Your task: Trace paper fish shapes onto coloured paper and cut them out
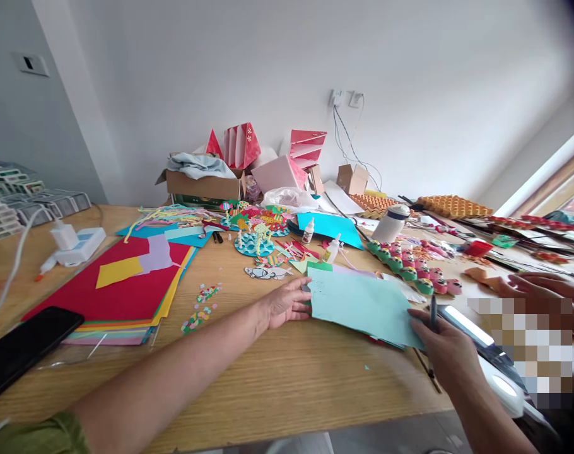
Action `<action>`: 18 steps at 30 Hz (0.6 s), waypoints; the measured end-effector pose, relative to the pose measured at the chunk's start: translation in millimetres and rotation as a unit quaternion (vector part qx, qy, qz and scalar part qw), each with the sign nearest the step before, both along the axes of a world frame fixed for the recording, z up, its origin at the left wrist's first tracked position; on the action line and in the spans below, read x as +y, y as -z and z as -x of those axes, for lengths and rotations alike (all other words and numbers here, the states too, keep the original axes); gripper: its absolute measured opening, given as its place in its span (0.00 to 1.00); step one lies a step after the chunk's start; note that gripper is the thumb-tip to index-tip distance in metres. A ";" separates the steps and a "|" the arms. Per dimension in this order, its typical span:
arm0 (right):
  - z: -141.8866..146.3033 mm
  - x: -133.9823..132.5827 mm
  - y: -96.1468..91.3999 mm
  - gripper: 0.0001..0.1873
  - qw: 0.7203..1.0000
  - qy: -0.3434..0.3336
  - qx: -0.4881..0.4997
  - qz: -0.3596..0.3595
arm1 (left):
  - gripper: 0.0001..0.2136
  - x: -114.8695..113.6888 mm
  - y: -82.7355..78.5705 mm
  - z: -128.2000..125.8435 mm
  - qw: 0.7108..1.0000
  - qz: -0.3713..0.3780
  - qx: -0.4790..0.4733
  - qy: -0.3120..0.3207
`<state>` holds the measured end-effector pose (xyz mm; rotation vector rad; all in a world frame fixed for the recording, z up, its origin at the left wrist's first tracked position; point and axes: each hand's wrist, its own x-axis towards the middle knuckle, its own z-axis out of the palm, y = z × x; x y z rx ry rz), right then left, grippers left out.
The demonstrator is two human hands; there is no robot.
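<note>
Left grip (287, 305) and right grip (445, 343) clamped on mint paper (357, 301), cluttered wooden table (249, 384), white wall (183, 75) behind

Paper: pale green sheets (357, 301), matt and smooth; red sheet (121, 306), flat and matt, on a coloured paper stack. Wood and fibre: counter (249, 384), wood-grained with a soft sheen; carton (204, 185), plain brown cardboard, with a crumpled, matt grey-blue cloth (199, 166); egg tray (455, 205), rough moulded pulp by its look. Plastic: white power strip (81, 247), smooth; clear bag (291, 199), thin, wrinkled, shiny.
</note>
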<state>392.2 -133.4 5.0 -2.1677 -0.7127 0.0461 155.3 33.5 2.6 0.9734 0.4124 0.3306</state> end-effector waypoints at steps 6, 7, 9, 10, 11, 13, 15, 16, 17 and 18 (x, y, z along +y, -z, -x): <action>-9.8 8.2 2.3 0.25 0.997 0.010 -0.054 0.060 | 0.20 -4.0 2.9 -5.2 1.000 -0.011 0.011 0.005; -10.1 10.4 2.4 0.26 0.996 0.009 -0.063 0.070 | 0.19 -3.8 2.4 -3.8 1.000 -0.018 0.014 0.003; -11.4 15.1 3.1 0.26 0.993 0.002 -0.078 0.091 | 0.17 -4.1 0.1 1.2 0.999 -0.037 0.021 0.004; -12.4 17.4 3.6 0.25 0.991 -0.002 -0.086 0.100 | 0.15 -4.8 -1.7 4.7 0.999 -0.048 0.025 0.005; -13.5 19.4 4.2 0.25 0.990 -0.007 -0.094 0.109 | 0.13 -5.9 -4.1 8.9 0.998 -0.060 0.029 0.006; -15.7 21.6 5.3 0.24 0.986 -0.022 -0.114 0.120 | 0.11 -9.9 -10.5 19.1 0.996 -0.079 0.038 0.008; -16.3 20.7 5.4 0.24 0.982 -0.037 -0.143 0.120 | 0.09 -16.0 -18.4 31.5 0.993 -0.108 0.045 0.013; -15.5 19.4 4.7 0.23 0.979 -0.040 -0.160 0.116 | 0.09 -19.6 -22.6 38.5 0.990 -0.130 0.045 0.016; -13.7 17.9 3.5 0.23 0.977 -0.042 -0.180 0.107 | 0.09 -23.4 -26.8 45.9 0.984 -0.168 0.044 0.025; -10.7 16.7 1.7 0.23 0.975 -0.038 -0.196 0.101 | 0.09 -27.3 -30.7 53.8 0.977 -0.205 0.040 0.033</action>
